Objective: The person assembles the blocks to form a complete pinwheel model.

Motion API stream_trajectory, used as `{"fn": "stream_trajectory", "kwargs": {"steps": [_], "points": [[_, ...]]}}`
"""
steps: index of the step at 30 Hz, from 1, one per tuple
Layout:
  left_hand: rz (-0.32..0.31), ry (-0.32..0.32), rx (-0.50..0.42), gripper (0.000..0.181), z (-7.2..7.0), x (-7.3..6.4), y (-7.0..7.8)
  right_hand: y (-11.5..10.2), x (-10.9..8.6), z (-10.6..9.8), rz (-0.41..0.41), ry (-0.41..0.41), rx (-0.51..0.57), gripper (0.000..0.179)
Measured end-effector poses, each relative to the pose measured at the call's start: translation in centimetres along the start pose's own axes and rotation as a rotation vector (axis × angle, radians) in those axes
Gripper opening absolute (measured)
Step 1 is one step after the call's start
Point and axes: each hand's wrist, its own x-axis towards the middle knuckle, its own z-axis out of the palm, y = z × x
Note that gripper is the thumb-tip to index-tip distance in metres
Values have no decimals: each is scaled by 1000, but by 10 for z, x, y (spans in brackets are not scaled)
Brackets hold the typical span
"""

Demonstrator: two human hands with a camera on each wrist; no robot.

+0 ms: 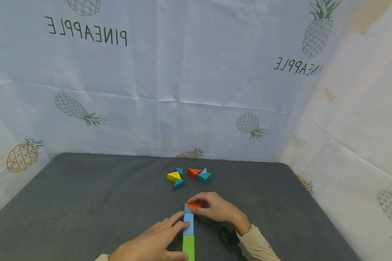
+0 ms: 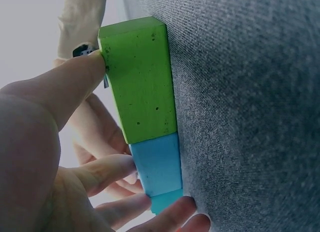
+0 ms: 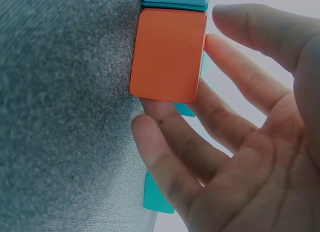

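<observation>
A row of blocks runs away from me along the dark table: a green block [image 1: 188, 248] nearest, then a light-blue block [image 1: 188, 226], then a small teal triangular block [image 1: 187, 208] with an orange triangular block [image 1: 194, 206] against it. My left hand [image 1: 150, 239] lies along the row's left side, fingers fairly straight. Its thumb touches the green block [image 2: 142, 87], and a fingertip meets the light-blue block [image 2: 157, 164]. At the far end, my right hand [image 1: 219, 208] holds the orange block [image 3: 169, 54] between thumb and curled fingers.
Farther back on the table [image 1: 85, 203], a yellow block [image 1: 174, 176] sits with two teal-blue triangular ones [image 1: 179, 184]. Right of them, a red block [image 1: 194, 173] groups with a teal block [image 1: 203, 177] and a pale-blue one [image 1: 204, 170]. A pineapple-print cloth [image 1: 196, 65] hangs behind.
</observation>
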Motion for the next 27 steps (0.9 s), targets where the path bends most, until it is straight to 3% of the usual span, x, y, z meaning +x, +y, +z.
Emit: {"fn": "stream_trajectory", "kwargs": {"steps": [10, 27], "points": [[15, 8, 15, 75, 0, -1, 0, 1, 2, 0, -18, 33, 33, 31], [29, 18, 43, 74, 0, -2, 2, -1, 18, -2, -81, 169, -42, 33]]}}
